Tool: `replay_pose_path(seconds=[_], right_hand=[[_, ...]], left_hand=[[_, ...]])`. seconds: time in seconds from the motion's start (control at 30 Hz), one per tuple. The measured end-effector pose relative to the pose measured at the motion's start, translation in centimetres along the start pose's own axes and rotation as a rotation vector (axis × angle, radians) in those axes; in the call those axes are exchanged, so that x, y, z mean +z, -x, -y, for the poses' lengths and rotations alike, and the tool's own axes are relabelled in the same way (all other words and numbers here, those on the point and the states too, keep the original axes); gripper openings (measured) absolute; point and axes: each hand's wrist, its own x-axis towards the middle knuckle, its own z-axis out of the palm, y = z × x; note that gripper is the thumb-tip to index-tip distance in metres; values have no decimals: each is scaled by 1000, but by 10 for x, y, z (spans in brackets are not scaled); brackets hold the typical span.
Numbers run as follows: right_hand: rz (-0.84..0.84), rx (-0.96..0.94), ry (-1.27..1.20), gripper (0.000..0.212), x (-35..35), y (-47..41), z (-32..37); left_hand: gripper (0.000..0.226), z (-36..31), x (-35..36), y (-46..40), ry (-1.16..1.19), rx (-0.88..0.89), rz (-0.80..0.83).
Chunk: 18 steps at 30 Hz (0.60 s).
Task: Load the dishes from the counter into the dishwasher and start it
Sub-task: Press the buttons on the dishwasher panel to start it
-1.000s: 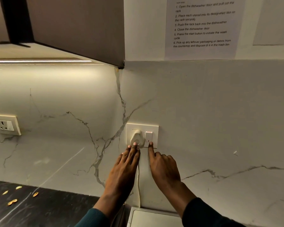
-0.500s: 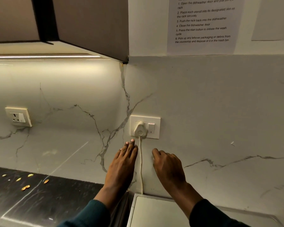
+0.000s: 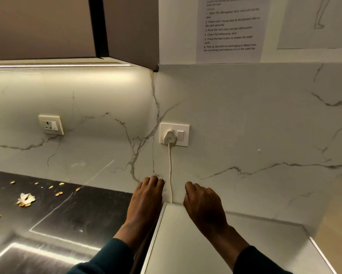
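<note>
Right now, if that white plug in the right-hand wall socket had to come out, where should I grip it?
Probably pinch the white plug by its rounded body, thumb and finger on the left and right flanks, coming straight from the front. The white cord hangs from its bottom, so avoid pulling there; the switch sits close on its right.

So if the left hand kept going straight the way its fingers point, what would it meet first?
Probably the marble backsplash: the left hand points up and forward at it, left of the white cord. How close the fingertips already are is unclear.
</note>
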Motion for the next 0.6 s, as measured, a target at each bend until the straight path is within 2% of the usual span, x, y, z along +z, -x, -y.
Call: replay_pose_path(seconds=[0.2,0.33,0.47,0.6], right_hand=[[43,15,11,19,-38,56,32],[97,16,10,28,-63,97,58],[166,139,-73,22,-76,161,100],[213,240,-127,14,-93,229,140]], left_hand=[[37,-13,-26,54,2,4,74],[27,-19,-44,89,41,-8,120],[18,-19,-53,151,134,34,225],[7,-17,-49,228,251,29,237]])
